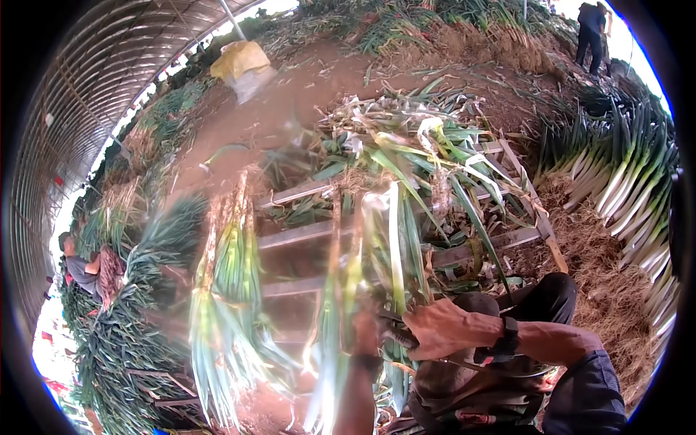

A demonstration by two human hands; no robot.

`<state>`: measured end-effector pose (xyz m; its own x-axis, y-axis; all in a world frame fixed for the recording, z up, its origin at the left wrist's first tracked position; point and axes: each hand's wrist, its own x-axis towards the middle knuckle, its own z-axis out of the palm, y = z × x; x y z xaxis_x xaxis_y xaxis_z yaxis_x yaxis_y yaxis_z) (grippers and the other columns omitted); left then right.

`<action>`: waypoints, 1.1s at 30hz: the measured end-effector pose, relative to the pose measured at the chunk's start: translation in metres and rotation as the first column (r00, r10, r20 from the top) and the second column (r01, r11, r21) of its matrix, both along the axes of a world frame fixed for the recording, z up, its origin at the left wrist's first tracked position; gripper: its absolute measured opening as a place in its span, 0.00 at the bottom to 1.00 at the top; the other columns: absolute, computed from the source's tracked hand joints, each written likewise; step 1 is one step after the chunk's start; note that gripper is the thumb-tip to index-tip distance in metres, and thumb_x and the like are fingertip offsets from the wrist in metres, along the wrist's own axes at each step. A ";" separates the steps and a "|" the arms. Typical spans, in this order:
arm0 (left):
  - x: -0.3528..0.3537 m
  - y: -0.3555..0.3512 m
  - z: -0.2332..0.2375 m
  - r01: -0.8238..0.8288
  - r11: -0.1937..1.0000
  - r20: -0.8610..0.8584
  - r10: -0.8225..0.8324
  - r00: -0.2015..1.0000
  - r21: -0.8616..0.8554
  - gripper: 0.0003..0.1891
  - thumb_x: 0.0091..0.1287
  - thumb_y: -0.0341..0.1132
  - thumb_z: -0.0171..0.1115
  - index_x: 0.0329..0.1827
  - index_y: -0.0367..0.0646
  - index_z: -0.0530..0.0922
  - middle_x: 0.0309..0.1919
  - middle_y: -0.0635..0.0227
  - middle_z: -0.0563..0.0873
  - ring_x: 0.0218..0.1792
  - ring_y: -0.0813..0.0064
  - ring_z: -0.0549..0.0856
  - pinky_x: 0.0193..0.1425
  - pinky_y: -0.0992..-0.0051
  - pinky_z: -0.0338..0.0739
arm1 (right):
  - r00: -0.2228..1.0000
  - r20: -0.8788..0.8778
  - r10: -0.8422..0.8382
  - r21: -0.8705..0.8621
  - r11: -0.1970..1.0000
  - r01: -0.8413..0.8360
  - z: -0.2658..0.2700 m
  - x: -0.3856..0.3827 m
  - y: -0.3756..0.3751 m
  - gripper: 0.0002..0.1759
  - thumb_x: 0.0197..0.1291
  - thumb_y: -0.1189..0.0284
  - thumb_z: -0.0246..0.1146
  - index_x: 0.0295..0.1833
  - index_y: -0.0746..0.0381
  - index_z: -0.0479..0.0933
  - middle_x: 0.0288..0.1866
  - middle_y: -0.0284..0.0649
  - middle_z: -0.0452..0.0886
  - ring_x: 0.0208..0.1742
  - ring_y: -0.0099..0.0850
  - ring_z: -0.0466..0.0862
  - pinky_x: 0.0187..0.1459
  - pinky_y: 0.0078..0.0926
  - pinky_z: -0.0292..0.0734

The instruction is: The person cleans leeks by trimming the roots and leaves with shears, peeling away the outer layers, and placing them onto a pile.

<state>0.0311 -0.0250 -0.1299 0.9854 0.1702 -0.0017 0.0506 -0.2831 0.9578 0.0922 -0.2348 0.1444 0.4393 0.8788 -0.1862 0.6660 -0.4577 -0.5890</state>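
Observation:
Several leeks lie across a wooden slatted rack (293, 233), roots toward the top and green leaves hanging down. One bundle of leeks (235, 268) rests on the left part of the rack. My right hand (442, 328) has its fingers curled in beside a dark object (399, 333) that I cannot make out clearly. My left hand (366, 330) is close to its left, at the lower stems of the middle leeks (351, 268); glare and blur hide its fingers. A white leek stalk (395, 235) stands out just above both hands.
Stripped leaves (413, 130) are heaped behind the rack. Rows of leeks (616, 174) lie at the right, and a leek pile (130, 348) at the left. A yellow sack (241, 61) is at the back. One person (90, 272) sits at the left; another (591, 36) stands far right.

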 end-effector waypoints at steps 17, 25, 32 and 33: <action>0.017 0.004 0.029 0.061 0.977 -0.186 -0.101 0.977 -0.206 0.24 0.81 0.50 0.51 0.72 0.44 0.72 0.58 0.63 0.84 0.53 0.65 0.85 0.57 0.59 0.79 | 0.996 0.074 -0.056 -0.088 0.994 0.063 -0.035 0.008 0.001 0.40 0.56 0.46 0.67 0.58 0.73 0.71 0.41 0.52 0.76 0.34 0.43 0.81 0.33 0.41 0.76; 0.035 -0.011 0.090 -0.147 0.963 -0.453 0.031 0.891 -0.224 0.22 0.80 0.47 0.50 0.70 0.45 0.73 0.57 0.55 0.85 0.54 0.57 0.85 0.60 0.55 0.78 | 0.968 0.194 -0.159 -0.008 0.987 0.163 -0.032 0.039 0.013 0.26 0.59 0.57 0.68 0.54 0.67 0.77 0.34 0.45 0.78 0.28 0.34 0.80 0.25 0.33 0.75; 0.034 -0.005 0.077 -0.065 0.997 -0.340 0.078 0.937 0.048 0.20 0.78 0.47 0.52 0.64 0.45 0.76 0.55 0.57 0.84 0.56 0.57 0.84 0.60 0.56 0.79 | 0.944 0.241 -0.227 0.059 0.974 0.219 -0.010 0.062 0.027 0.13 0.62 0.67 0.68 0.49 0.61 0.84 0.25 0.38 0.81 0.20 0.25 0.79 0.16 0.24 0.74; 0.034 -0.004 0.076 -0.056 0.996 -0.333 0.078 0.940 0.075 0.19 0.77 0.47 0.52 0.63 0.46 0.76 0.55 0.57 0.84 0.56 0.57 0.84 0.60 0.56 0.79 | 0.942 0.246 -0.228 0.090 0.973 0.212 -0.025 0.068 0.027 0.11 0.61 0.68 0.67 0.46 0.61 0.84 0.24 0.37 0.79 0.19 0.25 0.77 0.16 0.25 0.72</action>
<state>0.0646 -0.0293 -0.0537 0.9160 0.2460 -0.3170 0.3864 -0.3281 0.8620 0.1604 -0.2073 0.1198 0.6484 0.7613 0.0075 0.6838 -0.5780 -0.4454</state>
